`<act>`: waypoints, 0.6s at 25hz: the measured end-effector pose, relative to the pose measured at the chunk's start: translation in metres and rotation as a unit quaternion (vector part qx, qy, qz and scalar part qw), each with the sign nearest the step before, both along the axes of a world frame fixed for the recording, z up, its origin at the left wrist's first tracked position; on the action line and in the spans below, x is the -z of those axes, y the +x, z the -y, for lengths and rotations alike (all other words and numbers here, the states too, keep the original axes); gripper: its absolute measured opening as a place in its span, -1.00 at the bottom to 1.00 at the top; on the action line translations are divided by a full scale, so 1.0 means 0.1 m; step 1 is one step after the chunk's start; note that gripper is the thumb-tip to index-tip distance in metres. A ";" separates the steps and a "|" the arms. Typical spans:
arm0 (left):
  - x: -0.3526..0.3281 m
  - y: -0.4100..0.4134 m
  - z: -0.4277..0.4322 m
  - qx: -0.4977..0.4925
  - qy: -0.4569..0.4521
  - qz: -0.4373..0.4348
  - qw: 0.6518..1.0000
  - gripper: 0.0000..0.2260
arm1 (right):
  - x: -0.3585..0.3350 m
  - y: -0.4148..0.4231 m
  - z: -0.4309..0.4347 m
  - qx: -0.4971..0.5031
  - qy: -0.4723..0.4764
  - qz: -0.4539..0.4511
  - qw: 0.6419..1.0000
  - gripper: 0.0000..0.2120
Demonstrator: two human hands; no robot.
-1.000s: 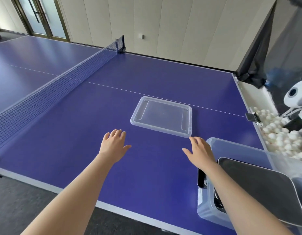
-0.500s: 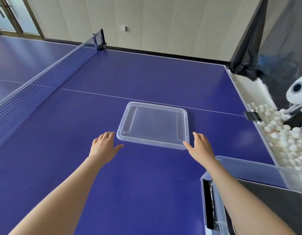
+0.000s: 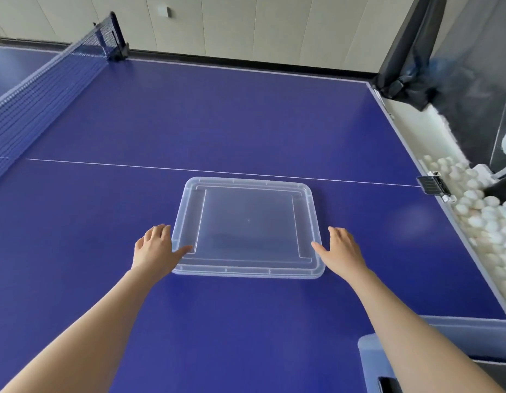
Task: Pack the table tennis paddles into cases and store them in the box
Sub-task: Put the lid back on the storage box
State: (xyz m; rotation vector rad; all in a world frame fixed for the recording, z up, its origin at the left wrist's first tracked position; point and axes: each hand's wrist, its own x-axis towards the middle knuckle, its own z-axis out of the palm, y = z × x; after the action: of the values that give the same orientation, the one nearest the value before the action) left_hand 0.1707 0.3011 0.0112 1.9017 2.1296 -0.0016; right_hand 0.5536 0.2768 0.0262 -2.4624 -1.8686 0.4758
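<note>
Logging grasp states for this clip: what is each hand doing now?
Left hand: open, thumb on the clear rectangular plastic lid, not gripping.
Right hand: open at the lid's right edge, holding nothing.

Clear lid (image 3: 247, 226) flat on blue table (image 3: 217, 114)

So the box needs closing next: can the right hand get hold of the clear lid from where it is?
Probably yes. The right hand lies open at the right edge of the clear lid, its thumb about touching the rim, and nothing lies between them on the table.
</note>
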 end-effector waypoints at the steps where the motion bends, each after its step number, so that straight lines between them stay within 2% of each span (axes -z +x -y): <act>1: 0.08 0.00 -0.10 -0.004 -0.008 0.000 1.000 -0.27 | 0.09 0.01 -0.08 0.004 -0.009 0.007 1.000 -0.35; 8: 0.44 0.04 -0.44 -0.039 -0.040 0.017 0.998 -0.20 | 0.50 0.04 -0.36 0.031 -0.033 0.044 0.998 -0.36; 15: 0.54 0.12 -0.51 -0.102 -0.048 0.078 0.991 -0.18 | 0.67 -0.08 -0.37 0.078 -0.018 -0.014 0.997 -0.36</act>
State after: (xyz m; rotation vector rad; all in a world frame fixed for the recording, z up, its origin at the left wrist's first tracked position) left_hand 0.1824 0.3524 -0.0432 1.5717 2.1655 0.0819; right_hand 0.5461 0.3136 -0.0413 -2.5826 -1.6556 0.5388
